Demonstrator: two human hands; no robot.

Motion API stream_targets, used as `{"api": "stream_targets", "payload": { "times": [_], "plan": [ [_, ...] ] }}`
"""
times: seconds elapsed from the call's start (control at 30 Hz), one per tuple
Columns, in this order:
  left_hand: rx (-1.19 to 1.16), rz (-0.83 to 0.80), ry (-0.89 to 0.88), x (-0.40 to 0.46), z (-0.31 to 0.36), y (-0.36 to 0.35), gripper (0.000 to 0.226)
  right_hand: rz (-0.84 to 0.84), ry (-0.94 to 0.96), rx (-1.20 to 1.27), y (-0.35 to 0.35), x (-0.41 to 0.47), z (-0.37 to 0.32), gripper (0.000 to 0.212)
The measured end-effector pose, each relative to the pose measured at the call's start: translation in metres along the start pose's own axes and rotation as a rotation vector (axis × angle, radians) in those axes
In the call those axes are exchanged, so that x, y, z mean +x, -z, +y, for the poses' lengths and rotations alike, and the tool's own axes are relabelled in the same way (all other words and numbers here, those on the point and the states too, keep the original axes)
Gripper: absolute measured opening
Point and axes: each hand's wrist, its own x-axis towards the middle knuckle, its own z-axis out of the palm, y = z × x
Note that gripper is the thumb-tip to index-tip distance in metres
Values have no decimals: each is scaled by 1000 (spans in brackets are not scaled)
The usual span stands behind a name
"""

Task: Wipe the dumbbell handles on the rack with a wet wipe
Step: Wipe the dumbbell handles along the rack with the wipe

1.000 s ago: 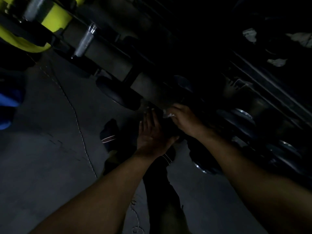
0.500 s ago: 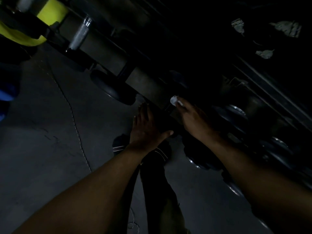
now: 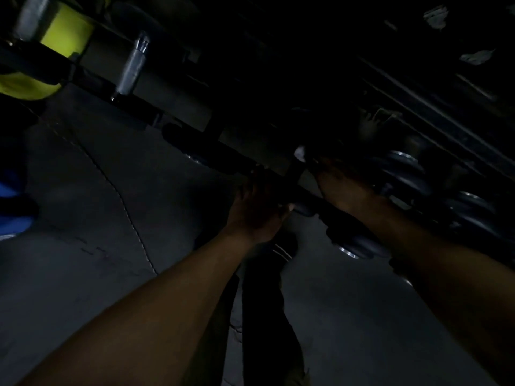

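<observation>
Pinching a small white wet wipe at their tips, the fingers of the right hand are closed on the crumpled cloth and press it against the dark rack at the far centre of the scene; what the wipe touches there is too dark to tell. The fingers of the left hand lie straight and spread, flat against the near edge of the rack's lower rail, gripping nothing, with the thumb pointing right. Both bare forearms run from the near edge of the scene up to the hands, the left one lit brown, the right one in shadow.

Just right of the left thumb sits a round, dark dumbbell head, and nearer and further right another dumbbell shows a shiny metal end cap. More rounded heads with bright metal rings lie on the rack to the right of the right hand. At far left a knurled, grey metal dumbbell handle stands out from the rack, beside a smooth yellow-green weight. The rack holds these on long, flat, matte rails running diagonally from far left to near right.

Below lies a grey, dull concrete floor crossed by a thin cord. A dark shoe with pale stripes shows beneath the left wrist.
</observation>
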Motion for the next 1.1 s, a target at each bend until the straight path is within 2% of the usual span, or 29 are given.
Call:
{"api": "stream_targets", "payload": {
  "times": [0.03,0.1,0.13,0.2,0.27,0.37,0.43,0.5,0.53,0.6,0.7,0.77,0.83,0.9,1.03,1.1],
  "plan": [
    [34,-13,-10,-1,-2,2,91,77,25,-80,2,1,-2,43],
    [91,-35,-32,-1,-7,7,87,114,29,-152,-1,0,-6,39],
    [112,-39,-47,-1,-9,8,86,35,-8,-116,-7,-1,-7,40],
    [129,-35,-63,-1,-10,8,85,-180,-33,-262,-12,-7,-16,47],
    [100,-25,-66,0,-12,6,84,-266,4,-330,-14,-12,-20,49],
    [52,-37,-62,0,-13,5,82,-187,85,-408,-13,-13,-15,56],
    [34,-23,-57,0,-13,4,83,-107,83,-310,-11,-9,-12,56],
    [26,-8,-43,0,-11,2,85,22,15,-102,-9,-6,-11,46],
    [32,-10,-37,0,-10,2,86,98,28,-139,-11,-3,-7,44],
    [40,-11,-33,0,-10,1,87,14,12,-93,-18,-2,1,46],
    [24,7,-36,-1,-9,1,87,-122,98,-326,-22,-7,4,46],
    [22,13,-30,-2,-7,1,89,-18,201,-352,-22,-4,4,38],
    [61,31,-29,-2,-7,0,89,62,111,-129,-20,-3,3,42],
    [91,37,-26,-1,-6,-1,89,44,-55,106,-17,0,-2,49],
    [65,59,-18,-2,-6,-4,90,273,-109,243,-28,11,-14,49],
    [60,59,-16,-2,-6,-5,90,381,-254,355,-31,12,-25,48]
  ]
}}
